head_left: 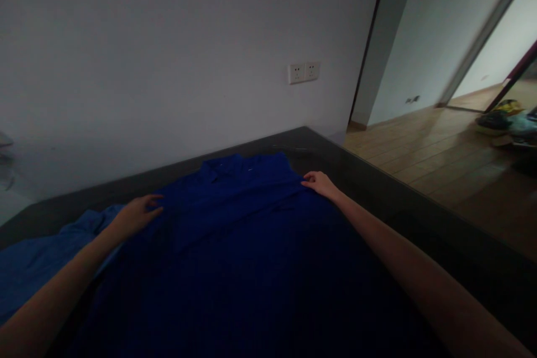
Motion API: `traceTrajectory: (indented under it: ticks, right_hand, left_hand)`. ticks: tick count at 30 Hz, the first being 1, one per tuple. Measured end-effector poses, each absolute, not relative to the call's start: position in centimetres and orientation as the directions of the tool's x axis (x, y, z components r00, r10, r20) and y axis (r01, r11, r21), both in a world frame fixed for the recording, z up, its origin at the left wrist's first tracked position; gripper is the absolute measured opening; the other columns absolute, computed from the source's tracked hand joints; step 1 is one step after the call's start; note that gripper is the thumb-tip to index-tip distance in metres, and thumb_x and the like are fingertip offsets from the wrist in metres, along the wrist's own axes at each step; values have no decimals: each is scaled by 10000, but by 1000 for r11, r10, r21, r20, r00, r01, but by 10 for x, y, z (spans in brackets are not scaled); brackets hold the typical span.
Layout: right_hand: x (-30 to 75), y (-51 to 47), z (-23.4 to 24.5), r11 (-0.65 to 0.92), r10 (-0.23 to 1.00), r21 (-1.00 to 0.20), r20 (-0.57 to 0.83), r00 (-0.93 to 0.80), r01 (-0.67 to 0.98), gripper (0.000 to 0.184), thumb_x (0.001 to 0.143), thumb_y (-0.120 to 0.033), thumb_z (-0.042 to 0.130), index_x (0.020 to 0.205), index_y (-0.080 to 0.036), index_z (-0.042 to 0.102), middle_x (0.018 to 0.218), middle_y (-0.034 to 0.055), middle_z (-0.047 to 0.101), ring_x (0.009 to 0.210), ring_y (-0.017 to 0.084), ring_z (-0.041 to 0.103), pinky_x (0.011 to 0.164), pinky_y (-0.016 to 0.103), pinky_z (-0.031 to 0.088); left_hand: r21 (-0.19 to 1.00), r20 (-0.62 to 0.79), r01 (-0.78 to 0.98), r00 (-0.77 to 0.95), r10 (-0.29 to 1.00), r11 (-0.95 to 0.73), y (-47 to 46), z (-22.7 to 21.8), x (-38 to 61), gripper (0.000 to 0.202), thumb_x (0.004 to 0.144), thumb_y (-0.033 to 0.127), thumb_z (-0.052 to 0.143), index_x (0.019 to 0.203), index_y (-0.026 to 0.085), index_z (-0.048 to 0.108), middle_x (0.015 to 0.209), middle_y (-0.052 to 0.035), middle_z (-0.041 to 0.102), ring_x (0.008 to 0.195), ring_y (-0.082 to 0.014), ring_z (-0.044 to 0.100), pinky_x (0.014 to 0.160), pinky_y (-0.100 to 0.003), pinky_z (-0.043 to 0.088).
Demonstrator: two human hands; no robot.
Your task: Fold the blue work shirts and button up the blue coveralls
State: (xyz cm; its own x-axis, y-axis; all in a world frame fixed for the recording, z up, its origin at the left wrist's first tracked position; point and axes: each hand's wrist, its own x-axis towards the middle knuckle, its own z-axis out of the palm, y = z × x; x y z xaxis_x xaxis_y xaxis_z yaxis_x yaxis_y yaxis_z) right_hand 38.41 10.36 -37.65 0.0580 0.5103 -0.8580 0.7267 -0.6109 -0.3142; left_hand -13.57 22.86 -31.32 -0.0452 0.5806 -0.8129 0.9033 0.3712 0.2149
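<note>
A dark blue collared shirt (239,201) lies spread on the dark table, its collar toward the wall and a long fold running across its upper part. My left hand (136,215) is at the shirt's left shoulder, fingers and thumb apart, touching or just over the fabric. At the opposite side, my right hand (319,183) pinches the shirt's edge between thumb and fingers. The lower part of the shirt falls into deep shadow, so its hem cannot be made out.
A lighter blue crumpled cloth (37,260) lies on the left, partly behind my left forearm. The dark table (335,162) meets a pale wall with a double socket (304,72). Beyond its right edge is wooden floor (411,156), with a heap of bags or similar items (509,120) farther off.
</note>
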Motion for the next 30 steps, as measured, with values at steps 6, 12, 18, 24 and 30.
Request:
traceTrajectory:
  ticks: [6,12,18,24,30]
  right_hand:
    - [379,90,-374,-650,564,-351,-817,118,674,244,822,-302,628,1028,-174,648,772,19,669,717,151,615,630,240,417]
    - [376,81,-375,-651,605,-359,-777,171,669,205,839,-296,595,1038,-252,619,785,-4,660,726,161,612,604,248,389]
    - [374,89,-368,-695,553,-315,-809,200,647,183,846,-309,580,1024,-263,593,798,-7,658,744,172,616,612,258,368]
    - [373,94,-361,-670,532,-277,-826,185,689,175,872,-229,499,1039,-246,551,837,25,664,765,192,621,638,278,365]
    - [371,94,-363,-665,526,-262,-829,189,700,205,886,-171,439,1072,-227,505,851,39,682,761,188,638,634,274,364]
  left_hand:
    - [524,-796,784,312,519,332,253,-377,73,185,751,293,685,913,204,693,994,-65,676,976,-218,609,889,-300,475]
    - [572,-775,766,386,501,295,229,-439,205,329,915,330,530,1192,153,547,1192,-97,563,1033,-212,582,856,-402,512]
    - [509,-804,827,358,475,239,223,-488,248,306,927,329,504,1166,150,571,1164,-69,574,1057,-233,579,861,-382,504]
    - [356,-848,917,236,474,181,220,-527,252,310,916,326,528,1172,153,561,1170,-90,578,1022,-211,588,853,-391,507]
    - [276,-815,957,183,550,90,197,-545,257,249,936,308,451,1097,157,566,1044,-186,645,991,-284,626,802,-389,471]
